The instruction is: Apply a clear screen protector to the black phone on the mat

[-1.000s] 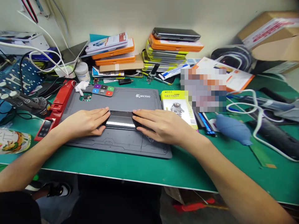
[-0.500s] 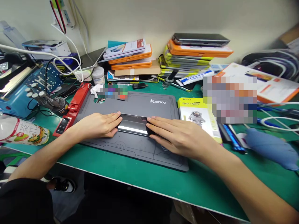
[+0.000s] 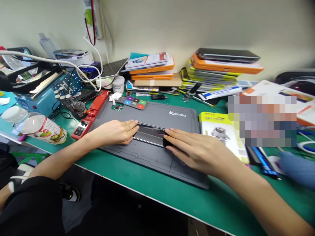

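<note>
A dark, glossy phone [image 3: 150,135] lies flat on a grey WKTOO work mat [image 3: 147,160] on the green table. My left hand [image 3: 120,131] grips its left end, fingers together on top and the thumb at the near edge. Around the right end is my right hand [image 3: 190,144], its fingertips on the phone's upper face and far edge. Light reflects in a thin line along the phone. A red tool [image 3: 92,113] sits at the mat's left edge, and a yellow and white battery box [image 3: 221,131] at its right.
At the left are a drink bottle [image 3: 44,127], screwdrivers in a holder [image 3: 76,109] and a blue machine [image 3: 41,98]. Stacked phone boxes [image 3: 152,68] stand at the back. A blue blower [image 3: 297,168] and tools lie at the right, below a blurred-out patch.
The camera view has turned left, so everything appears further right and slightly lower. Both hands keep their hold on the phone, and its reflection has become thinner.
</note>
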A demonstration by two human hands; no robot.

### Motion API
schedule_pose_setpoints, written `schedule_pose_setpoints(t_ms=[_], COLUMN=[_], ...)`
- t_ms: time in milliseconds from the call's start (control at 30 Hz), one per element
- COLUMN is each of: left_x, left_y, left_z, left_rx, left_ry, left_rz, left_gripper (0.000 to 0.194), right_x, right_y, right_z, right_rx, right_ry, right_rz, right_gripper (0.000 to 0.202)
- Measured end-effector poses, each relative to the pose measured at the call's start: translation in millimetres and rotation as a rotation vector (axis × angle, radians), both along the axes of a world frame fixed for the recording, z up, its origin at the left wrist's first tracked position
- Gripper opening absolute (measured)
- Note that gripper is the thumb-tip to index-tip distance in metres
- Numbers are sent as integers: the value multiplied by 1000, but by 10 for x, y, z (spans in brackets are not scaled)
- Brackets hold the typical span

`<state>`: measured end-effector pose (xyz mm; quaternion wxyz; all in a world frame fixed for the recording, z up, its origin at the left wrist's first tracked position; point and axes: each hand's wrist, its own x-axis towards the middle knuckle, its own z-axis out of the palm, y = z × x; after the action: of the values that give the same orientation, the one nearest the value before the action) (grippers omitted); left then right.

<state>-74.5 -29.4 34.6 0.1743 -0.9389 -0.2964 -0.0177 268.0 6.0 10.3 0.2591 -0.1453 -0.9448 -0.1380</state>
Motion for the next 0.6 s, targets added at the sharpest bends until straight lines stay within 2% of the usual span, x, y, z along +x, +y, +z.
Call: schedule_pose_setpoints(t_ms=[233,433,533,600], left_x=[-93,-99,-82,-82], left_y=[54,63,71,106], left_z=[-39,-77,-32,35], left_rx=[62,126,123,64], left_ry=[-29,0,-37,-80], left_rz=[-86,-98,-118,-115], left_gripper=[40,38,37,37], right_x=[-34,-36,-37,-37], right_y=[-11,-1,-1,1], right_z=[72,91,85,78], right_rx=[-74,-112,-111,-96], right_ry=[1,8,11,9], right_rz=[-38,-55,-48,-47], right_gripper=[23,24,23,23])
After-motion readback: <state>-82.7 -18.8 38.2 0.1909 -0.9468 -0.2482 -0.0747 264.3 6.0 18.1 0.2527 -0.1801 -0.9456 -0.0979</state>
